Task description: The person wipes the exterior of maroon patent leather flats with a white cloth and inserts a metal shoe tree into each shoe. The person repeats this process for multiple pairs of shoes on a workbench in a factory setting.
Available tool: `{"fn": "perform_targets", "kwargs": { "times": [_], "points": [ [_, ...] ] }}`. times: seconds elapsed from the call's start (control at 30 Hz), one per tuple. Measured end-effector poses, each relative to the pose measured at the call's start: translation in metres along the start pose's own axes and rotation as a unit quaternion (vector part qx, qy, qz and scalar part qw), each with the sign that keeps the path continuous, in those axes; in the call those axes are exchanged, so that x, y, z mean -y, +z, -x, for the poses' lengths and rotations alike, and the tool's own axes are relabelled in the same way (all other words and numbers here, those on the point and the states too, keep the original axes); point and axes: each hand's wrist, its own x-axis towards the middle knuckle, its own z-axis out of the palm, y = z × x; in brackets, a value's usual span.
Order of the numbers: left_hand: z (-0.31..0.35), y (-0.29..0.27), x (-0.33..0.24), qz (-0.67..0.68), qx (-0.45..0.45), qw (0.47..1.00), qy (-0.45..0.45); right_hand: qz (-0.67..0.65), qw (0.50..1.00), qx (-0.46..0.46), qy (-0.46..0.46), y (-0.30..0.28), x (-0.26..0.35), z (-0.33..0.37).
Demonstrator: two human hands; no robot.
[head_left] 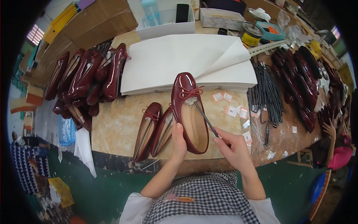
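Burgundy patent shoe [192,125], head view: located between the two grips, over the front part of the bench [112,127], toe pointing away from the person. Left grip [179,141] is closed on the shoe's left side, thumb at the rim. Right grip [232,147] pinches a dark rod [202,113] between thumb and fingers; the rod slants from the right grip across the shoe's right rim to white stuffing [191,100] in the toe.

Just left of the left grip: two similar shoes [153,110], each with a rod inside. Farther left: a shoe pile [84,76]. Beyond both grips: a white paper stack [167,61]. Beyond and right of the right grip: scattered tags [231,111], a rod bundle [265,97], then another shoe pile [296,82].
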Motion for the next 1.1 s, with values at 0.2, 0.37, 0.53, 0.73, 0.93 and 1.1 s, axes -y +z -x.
{"fn": "perform_targets", "kwargs": {
  "times": [0.2,0.37,0.53,0.73,0.93,1.1],
  "points": [
    [0.005,-0.007,-0.013,-0.040,0.023,0.999,0.027,-0.066,0.996,0.049,0.032,0.013,0.006,-0.013],
    [0.008,-0.006,-0.008,-0.058,0.013,0.998,0.003,0.047,0.997,-0.038,-0.039,0.023,0.011,-0.018],
    [0.020,0.011,-0.018,-0.048,-0.015,0.999,0.020,0.142,0.963,-0.155,-0.171,0.040,0.015,-0.030],
    [0.031,0.024,-0.007,-0.126,-0.065,0.987,0.076,0.242,0.955,-0.092,-0.143,0.064,-0.013,-0.018],
    [0.048,-0.037,-0.070,-0.621,0.028,0.752,0.221,0.034,0.999,-0.036,-0.012,-0.009,-0.035,0.012],
    [0.030,-0.087,-0.072,-0.719,0.131,0.672,0.123,0.041,0.996,-0.058,0.052,-0.015,-0.025,0.004]
  ]
}}
